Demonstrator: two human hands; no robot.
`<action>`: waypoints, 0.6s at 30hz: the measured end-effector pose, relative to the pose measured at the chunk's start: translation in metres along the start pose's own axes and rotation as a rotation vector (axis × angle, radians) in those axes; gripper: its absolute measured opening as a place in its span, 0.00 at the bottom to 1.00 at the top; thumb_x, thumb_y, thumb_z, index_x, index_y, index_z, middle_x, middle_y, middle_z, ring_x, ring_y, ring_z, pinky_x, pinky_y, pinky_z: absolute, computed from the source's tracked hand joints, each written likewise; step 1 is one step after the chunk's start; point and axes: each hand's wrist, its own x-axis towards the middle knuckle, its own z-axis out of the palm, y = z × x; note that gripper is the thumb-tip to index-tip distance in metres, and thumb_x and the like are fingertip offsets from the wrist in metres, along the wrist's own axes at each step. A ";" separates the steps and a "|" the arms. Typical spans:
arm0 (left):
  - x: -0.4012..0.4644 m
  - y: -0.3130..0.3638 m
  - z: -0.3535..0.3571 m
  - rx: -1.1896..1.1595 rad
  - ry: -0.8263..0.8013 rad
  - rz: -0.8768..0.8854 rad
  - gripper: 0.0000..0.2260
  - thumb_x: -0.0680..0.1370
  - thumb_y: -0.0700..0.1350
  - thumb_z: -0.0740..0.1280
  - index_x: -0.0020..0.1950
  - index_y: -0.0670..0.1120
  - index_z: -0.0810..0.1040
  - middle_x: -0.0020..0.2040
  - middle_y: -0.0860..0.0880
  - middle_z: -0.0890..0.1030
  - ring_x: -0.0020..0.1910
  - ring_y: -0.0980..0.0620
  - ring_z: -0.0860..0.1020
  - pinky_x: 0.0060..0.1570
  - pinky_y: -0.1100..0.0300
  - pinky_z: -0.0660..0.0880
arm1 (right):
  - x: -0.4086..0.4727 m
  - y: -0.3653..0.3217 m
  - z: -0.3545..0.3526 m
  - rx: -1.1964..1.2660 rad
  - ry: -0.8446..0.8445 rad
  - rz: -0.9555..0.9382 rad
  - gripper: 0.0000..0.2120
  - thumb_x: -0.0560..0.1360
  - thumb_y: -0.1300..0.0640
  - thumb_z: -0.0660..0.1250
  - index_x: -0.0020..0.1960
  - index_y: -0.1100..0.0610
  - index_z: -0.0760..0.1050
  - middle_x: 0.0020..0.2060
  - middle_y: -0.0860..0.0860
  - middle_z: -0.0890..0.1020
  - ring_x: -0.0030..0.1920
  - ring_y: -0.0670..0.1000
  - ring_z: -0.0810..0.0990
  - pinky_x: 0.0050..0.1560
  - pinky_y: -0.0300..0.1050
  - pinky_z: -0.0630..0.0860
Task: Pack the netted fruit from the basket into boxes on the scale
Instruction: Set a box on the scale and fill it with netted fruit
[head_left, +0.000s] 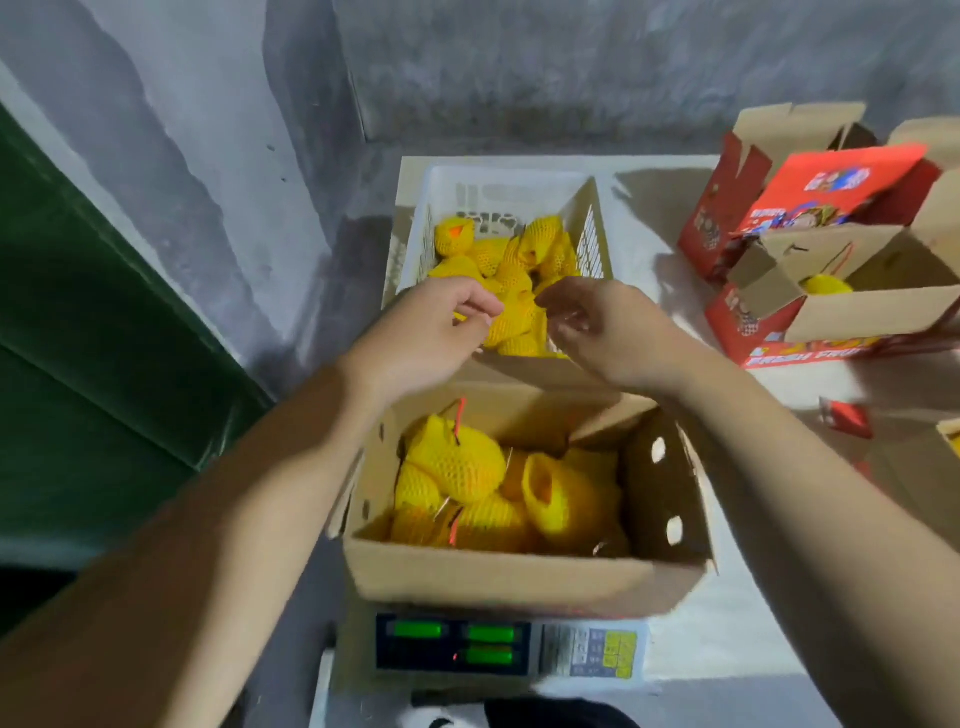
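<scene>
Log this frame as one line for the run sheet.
stage: reaching for fruit | left hand: over basket, empty | right hand: same | box on scale: partly filled

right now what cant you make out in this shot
All in the head view:
- Scale readout: green digits blurred, too small.
- Left hand and right hand: motion blur hides whether either grips netted fruit.
- Basket bottom: hidden by fruit.
- Red box on the right: cut off by the edge.
</scene>
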 end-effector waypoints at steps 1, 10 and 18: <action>0.024 -0.005 0.001 0.051 -0.045 -0.041 0.11 0.85 0.42 0.64 0.66 0.50 0.81 0.59 0.54 0.82 0.57 0.56 0.82 0.62 0.55 0.78 | 0.026 0.015 0.000 -0.053 -0.058 0.029 0.17 0.80 0.60 0.65 0.69 0.56 0.78 0.60 0.54 0.84 0.59 0.55 0.82 0.59 0.46 0.76; 0.207 -0.068 0.068 0.555 -0.417 -0.321 0.26 0.87 0.48 0.61 0.84 0.50 0.59 0.82 0.43 0.61 0.75 0.37 0.69 0.64 0.48 0.73 | 0.172 0.135 0.080 -0.327 -0.561 0.345 0.33 0.81 0.53 0.67 0.81 0.57 0.57 0.74 0.64 0.69 0.69 0.65 0.74 0.62 0.57 0.79; 0.256 -0.119 0.132 0.627 -0.382 -0.530 0.39 0.84 0.50 0.66 0.86 0.48 0.43 0.85 0.43 0.49 0.82 0.35 0.56 0.75 0.39 0.65 | 0.171 0.173 0.144 -0.258 -0.604 0.452 0.44 0.78 0.50 0.72 0.83 0.60 0.50 0.79 0.62 0.63 0.77 0.66 0.66 0.72 0.60 0.71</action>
